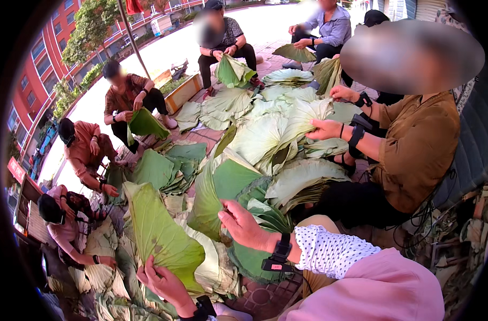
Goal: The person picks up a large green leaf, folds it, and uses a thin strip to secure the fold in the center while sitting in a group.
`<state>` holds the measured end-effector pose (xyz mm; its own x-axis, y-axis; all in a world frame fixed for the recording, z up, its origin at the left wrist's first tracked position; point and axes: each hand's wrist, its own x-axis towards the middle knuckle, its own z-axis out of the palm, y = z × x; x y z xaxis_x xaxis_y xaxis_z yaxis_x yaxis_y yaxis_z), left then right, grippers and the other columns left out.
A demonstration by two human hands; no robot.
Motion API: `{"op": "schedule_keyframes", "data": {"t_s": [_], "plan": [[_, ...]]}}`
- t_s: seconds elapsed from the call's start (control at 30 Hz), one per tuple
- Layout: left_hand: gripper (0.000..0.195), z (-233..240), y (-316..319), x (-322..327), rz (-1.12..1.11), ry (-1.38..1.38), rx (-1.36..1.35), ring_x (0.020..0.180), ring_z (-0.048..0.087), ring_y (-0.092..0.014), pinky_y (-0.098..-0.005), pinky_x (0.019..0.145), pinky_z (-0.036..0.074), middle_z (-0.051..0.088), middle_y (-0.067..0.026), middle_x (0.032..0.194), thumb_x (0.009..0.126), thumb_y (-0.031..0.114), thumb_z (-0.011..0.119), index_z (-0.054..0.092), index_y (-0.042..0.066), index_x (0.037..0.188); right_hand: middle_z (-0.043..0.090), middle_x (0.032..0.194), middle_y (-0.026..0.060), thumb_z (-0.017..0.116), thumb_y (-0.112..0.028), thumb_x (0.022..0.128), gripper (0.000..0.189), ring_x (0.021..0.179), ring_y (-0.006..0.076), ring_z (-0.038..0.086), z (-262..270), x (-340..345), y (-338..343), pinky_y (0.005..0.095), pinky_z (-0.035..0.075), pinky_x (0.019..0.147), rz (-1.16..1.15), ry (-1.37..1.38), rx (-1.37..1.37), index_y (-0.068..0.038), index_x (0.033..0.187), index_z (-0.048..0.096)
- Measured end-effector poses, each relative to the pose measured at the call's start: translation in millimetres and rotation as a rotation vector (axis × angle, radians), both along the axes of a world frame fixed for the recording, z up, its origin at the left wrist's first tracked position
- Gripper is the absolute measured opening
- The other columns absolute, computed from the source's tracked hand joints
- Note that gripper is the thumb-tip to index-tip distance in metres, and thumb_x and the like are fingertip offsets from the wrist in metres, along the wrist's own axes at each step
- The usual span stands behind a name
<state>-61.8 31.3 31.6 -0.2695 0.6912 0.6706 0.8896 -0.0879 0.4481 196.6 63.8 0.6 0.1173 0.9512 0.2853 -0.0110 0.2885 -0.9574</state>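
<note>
A yellow-green lotus leaf [159, 226] with brown spots stands up from my left hand [165, 281], whose fingers hold its lower edge. My right hand [248, 228] pinches the edge of a folded green lotus leaf [207, 200] between thumb and fingers. Whether these two are parts of one leaf, I cannot tell. Behind and below my hands lie flat piles of leaves: a darker green leaf [232, 178], a stack of folded leaves [268, 212] by my right wrist, and pale dried leaves [215, 261] between the hands.
Across the pile, a person in a brown shirt [420, 140] holds a pale leaf [286, 128]. Several others squat around the heap, some handling leaves. A planter box [183, 94] stands at the back, near a pole [133, 38]. Patterned paving [264, 299] shows below my right arm.
</note>
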Motion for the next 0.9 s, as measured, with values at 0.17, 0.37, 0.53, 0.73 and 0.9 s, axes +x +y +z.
{"op": "schedule_keyframes", "data": {"t_s": [0.17, 0.37, 0.53, 0.73, 0.9], "plan": [[0.031, -1.8, 5.0, 18.2, -0.088, 0.096, -0.033, 0.113, 0.055, -0.039, -0.0472, 0.095, 0.044, 0.06, -0.0214, 0.118, 0.09, -0.006, 0.053, 0.066, 0.001, 0.117, 0.056, 0.109, 0.014, 0.056, -0.014, 0.102, 0.034, 0.085, 0.0205, 0.058, -15.8, 2.8, -1.1, 0.0312, 0.049, 0.078, 0.002, -0.042, -0.035, 0.003, 0.131, 0.052], [0.037, -17.6, -12.6, 56.2, -0.403, 0.028, -0.27, 0.115, 0.053, -0.041, -0.0449, 0.097, 0.046, 0.054, -0.0231, 0.124, 0.089, 0.012, 0.072, 0.062, 0.0, 0.122, 0.061, 0.108, 0.0188, 0.06, -0.015, 0.099, 0.033, 0.094, 0.0258, 0.062, -31.2, -27.6, -12.4, 0.036, 0.05, 0.083, 0.195, -0.125, -0.14, 0.004, 0.126, 0.055], [0.05, -29.0, -11.9, 70.1, -0.523, -0.109, -0.362, 0.115, 0.053, -0.04, -0.0439, 0.098, 0.046, 0.053, -0.0219, 0.122, 0.082, 0.013, 0.077, 0.059, 0.0, 0.126, 0.063, 0.112, 0.0157, 0.064, -0.016, 0.098, 0.034, 0.1, 0.0237, 0.064, -26.2, -36.6, -14.9, 0.0349, 0.051, 0.088, 0.341, -0.099, -0.13, 0.004, 0.125, 0.059], [0.038, -39.3, -4.4, 64.1, -0.475, -0.424, -0.347, 0.107, 0.059, -0.032, -0.0365, 0.094, 0.048, 0.057, -0.0182, 0.117, 0.087, 0.01, 0.073, 0.061, -0.002, 0.121, 0.065, 0.114, 0.0057, 0.055, -0.007, 0.103, 0.031, 0.096, 0.0096, 0.06, -19.4, -25.6, -11.2, 0.0251, 0.051, 0.086, 0.464, -0.05, -0.213, 0.0, 0.133, 0.059], [0.029, -52.4, 1.9, 50.4, -0.427, -0.999, -0.491, 0.097, 0.057, -0.014, -0.0274, 0.087, 0.047, 0.063, -0.0067, 0.106, 0.092, 0.009, 0.067, 0.062, -0.004, 0.117, 0.069, 0.1, 0.0039, 0.056, -0.005, 0.101, 0.022, 0.081, 0.0091, 0.063, -12.3, -23.8, -9.6, 0.0244, 0.053, 0.077, 0.414, 0.047, -0.257, 0.001, 0.122, 0.062]]}}
